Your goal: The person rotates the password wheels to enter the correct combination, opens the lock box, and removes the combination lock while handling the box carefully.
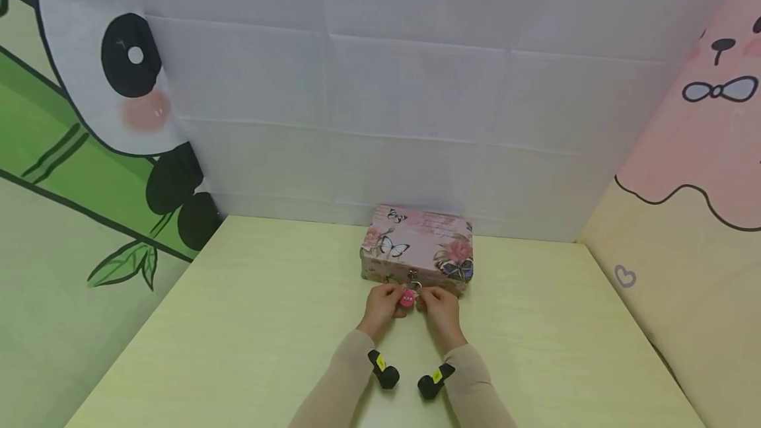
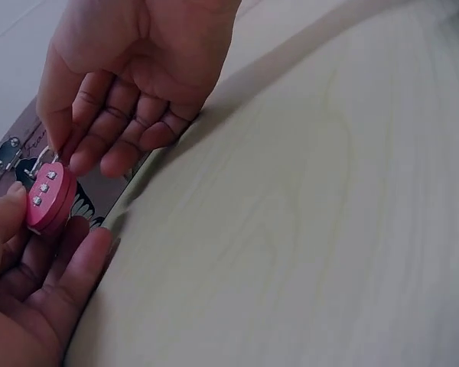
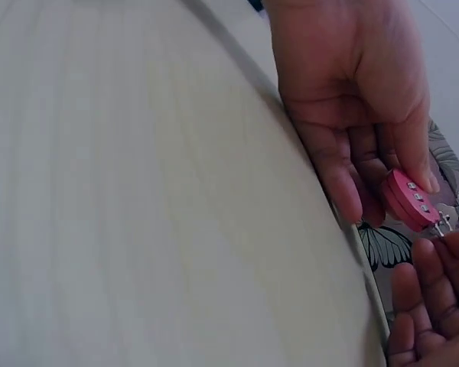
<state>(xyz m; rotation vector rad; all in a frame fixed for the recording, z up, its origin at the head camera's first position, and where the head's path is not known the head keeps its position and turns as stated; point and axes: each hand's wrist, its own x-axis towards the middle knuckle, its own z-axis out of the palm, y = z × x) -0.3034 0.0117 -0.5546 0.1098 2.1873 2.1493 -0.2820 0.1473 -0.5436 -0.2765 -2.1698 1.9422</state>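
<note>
A pink combination padlock (image 1: 407, 298) with a row of three number dials (image 2: 44, 187) is held in front of a floral metal-look box (image 1: 416, 240) with butterflies on its lid. My left hand (image 1: 380, 309) grips the padlock's body between thumb and fingers. At the other end, my right hand (image 1: 441, 314) pinches the padlock's metal shackle (image 3: 439, 228) with thumb and forefinger, its other fingers loosely curled. The shackle is close to the box's silver latch (image 1: 413, 275); whether it passes through the latch I cannot tell.
The box stands on a pale wood-grain table (image 1: 285, 296) near its back edge. Behind rises a creased white sheet (image 1: 410, 91). Side walls carry a panda (image 1: 107, 84) and a pink animal (image 1: 701, 131). A black wrist device (image 1: 436, 380) sits on each forearm.
</note>
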